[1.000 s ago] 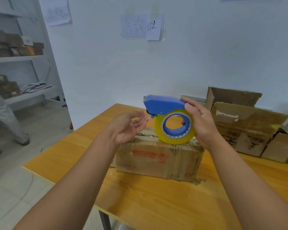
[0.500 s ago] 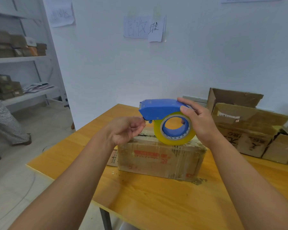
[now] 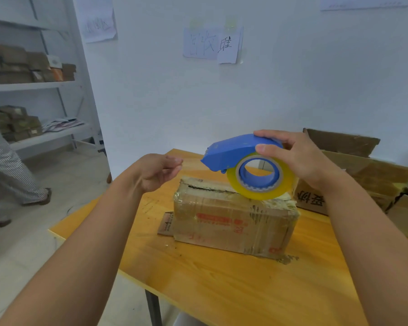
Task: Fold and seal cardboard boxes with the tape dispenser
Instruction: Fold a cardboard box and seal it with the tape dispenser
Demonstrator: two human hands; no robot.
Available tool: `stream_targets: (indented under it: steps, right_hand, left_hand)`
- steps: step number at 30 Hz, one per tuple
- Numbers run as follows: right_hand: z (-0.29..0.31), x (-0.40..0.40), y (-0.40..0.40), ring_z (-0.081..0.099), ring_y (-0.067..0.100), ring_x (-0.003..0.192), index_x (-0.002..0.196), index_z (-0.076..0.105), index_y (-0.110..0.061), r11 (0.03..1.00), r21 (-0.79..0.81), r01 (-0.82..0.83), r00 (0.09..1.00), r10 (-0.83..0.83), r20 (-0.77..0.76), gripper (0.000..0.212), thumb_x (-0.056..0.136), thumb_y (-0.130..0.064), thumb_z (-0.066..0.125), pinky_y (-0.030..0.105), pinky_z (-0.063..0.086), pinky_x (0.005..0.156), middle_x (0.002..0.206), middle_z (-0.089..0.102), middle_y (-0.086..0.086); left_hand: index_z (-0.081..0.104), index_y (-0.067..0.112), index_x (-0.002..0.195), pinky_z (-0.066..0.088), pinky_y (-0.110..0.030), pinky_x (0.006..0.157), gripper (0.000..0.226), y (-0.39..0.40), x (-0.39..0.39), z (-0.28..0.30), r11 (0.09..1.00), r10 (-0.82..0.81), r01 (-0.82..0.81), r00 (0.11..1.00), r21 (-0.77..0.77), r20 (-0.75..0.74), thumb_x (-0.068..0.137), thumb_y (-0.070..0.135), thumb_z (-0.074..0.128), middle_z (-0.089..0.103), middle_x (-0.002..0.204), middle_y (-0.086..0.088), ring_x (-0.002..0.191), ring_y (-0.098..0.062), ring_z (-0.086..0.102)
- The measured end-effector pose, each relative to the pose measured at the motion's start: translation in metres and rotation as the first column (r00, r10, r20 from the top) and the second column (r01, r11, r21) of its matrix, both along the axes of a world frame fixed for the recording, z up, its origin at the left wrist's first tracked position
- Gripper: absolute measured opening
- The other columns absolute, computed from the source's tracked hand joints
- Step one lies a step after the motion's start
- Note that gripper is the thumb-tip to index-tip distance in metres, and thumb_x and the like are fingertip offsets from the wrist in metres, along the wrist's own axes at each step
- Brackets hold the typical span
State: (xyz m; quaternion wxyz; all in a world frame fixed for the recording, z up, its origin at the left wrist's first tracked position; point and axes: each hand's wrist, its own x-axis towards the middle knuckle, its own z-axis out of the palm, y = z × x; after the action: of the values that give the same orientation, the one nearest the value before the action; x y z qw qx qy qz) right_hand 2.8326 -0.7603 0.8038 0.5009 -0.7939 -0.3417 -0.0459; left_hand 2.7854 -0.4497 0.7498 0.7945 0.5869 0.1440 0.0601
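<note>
A closed, worn cardboard box [image 3: 233, 222] with old tape on it lies on the wooden table [image 3: 245, 285]; a dark slit runs along its top seam. My right hand [image 3: 299, 158] grips a blue tape dispenser [image 3: 236, 151] from above, and its yellowish tape roll [image 3: 262, 177] rests on the right part of the box top, nose pointing left. My left hand [image 3: 158, 172] hovers just left of the nose, fingertips drawn together toward it. No tape strip is visible between my fingers and the nose.
Open and stacked cardboard boxes [image 3: 363, 175] crowd the table's far right. A flat cardboard scrap [image 3: 166, 224] lies at the box's left foot. Metal shelves [image 3: 33, 85] with packages stand left, where a person [image 3: 7, 170] walks. The white wall is close behind.
My right hand has lifted the dispenser's nose and shifted it slightly right. My left hand, which was at the nose, has drawn back to the left.
</note>
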Motion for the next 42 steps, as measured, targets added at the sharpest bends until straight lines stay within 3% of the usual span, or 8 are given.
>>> stream_targets:
  steps: [8,20,26,31,35,38,40,42]
  right_hand:
    - [-0.010,0.004,0.019,0.052,-0.017,0.106,0.127,0.064,-0.034,0.986,-0.165,-0.011,1.000,0.014,0.013,0.042,0.086,-0.043,0.068,0.008,0.042,0.087,0.118,0.058,-0.029]
    - [-0.016,0.007,0.032,0.053,-0.018,0.101,0.128,0.066,-0.034,0.973,-0.229,0.032,0.999,-0.027,0.025,0.040,0.089,-0.042,0.069,0.009,0.040,0.085,0.111,0.056,-0.037]
    - [-0.018,0.007,0.036,0.053,-0.017,0.104,0.129,0.065,-0.033,0.971,-0.238,0.035,0.999,-0.028,0.035,0.040,0.090,-0.041,0.068,0.009,0.040,0.085,0.114,0.056,-0.035]
    - [-0.019,0.004,0.037,0.056,0.001,0.114,0.130,0.064,-0.032,0.974,-0.220,0.053,0.998,-0.046,0.037,0.041,0.090,-0.041,0.067,0.021,0.042,0.095,0.122,0.059,-0.026]
    - [-0.020,0.003,0.038,0.057,0.005,0.117,0.127,0.065,-0.035,0.977,-0.207,0.056,0.998,-0.048,0.045,0.039,0.089,-0.043,0.068,0.029,0.045,0.101,0.126,0.061,-0.022]
    - [-0.020,0.001,0.037,0.057,0.006,0.117,0.125,0.065,-0.037,0.977,-0.201,0.064,0.997,-0.056,0.047,0.038,0.088,-0.043,0.068,0.031,0.045,0.103,0.122,0.060,-0.025]
    - [-0.020,0.000,0.037,0.058,0.006,0.116,0.126,0.065,-0.036,0.978,-0.198,0.067,0.997,-0.059,0.047,0.038,0.088,-0.043,0.069,0.032,0.046,0.103,0.124,0.061,-0.023]
    - [-0.021,-0.001,0.037,0.059,0.006,0.116,0.126,0.065,-0.036,0.978,-0.194,0.073,0.997,-0.065,0.049,0.038,0.088,-0.043,0.069,0.033,0.047,0.103,0.125,0.062,-0.021]
  left_hand:
    - [0.063,-0.002,0.093,0.056,-0.015,0.057,0.006,0.020,-0.006,-0.030,1.000,0.011,-0.008,0.994,0.026,-0.108,0.094,-0.004,0.058,0.061,0.089,-0.010,0.074,-0.012,0.061]
    - [0.066,0.000,0.095,0.055,-0.015,0.057,0.008,0.026,-0.003,-0.064,0.995,-0.083,0.074,0.981,-0.060,-0.176,0.095,0.000,0.058,0.066,0.086,-0.009,0.073,-0.010,0.063]
    - [0.061,0.000,0.112,0.056,-0.019,0.058,0.016,0.016,0.004,-0.088,0.993,-0.064,0.042,0.980,-0.114,-0.191,0.097,-0.001,0.056,0.055,0.120,-0.018,0.100,-0.022,0.051]
    - [0.057,0.008,0.113,0.053,-0.022,0.054,0.014,0.001,-0.005,-0.076,0.977,0.006,0.034,0.983,0.212,-0.184,0.099,0.009,0.058,0.059,0.113,-0.014,0.083,-0.021,0.057]
    - [0.047,0.020,0.133,0.056,-0.029,0.068,0.042,-0.006,-0.012,-0.078,0.856,0.099,-0.011,0.985,0.516,-0.143,0.096,0.011,0.063,0.049,0.128,-0.007,0.098,-0.023,0.062]
    - [0.064,0.022,0.109,0.051,-0.036,0.087,0.014,-0.015,-0.023,-0.081,0.821,0.177,-0.159,0.984,0.548,0.021,0.100,0.030,0.057,0.063,0.114,0.000,0.104,-0.020,0.060]
    - [0.063,0.026,0.099,0.048,-0.036,0.089,0.033,-0.024,-0.031,-0.081,0.855,0.085,-0.111,0.994,0.506,0.075,0.096,0.056,0.049,0.065,0.102,0.008,0.098,-0.017,0.061]
    - [0.061,0.029,0.117,0.047,-0.036,0.096,0.052,-0.035,-0.042,-0.080,0.844,-0.042,0.001,0.997,0.536,0.065,0.089,0.071,0.047,0.062,0.114,0.017,0.107,-0.009,0.058]
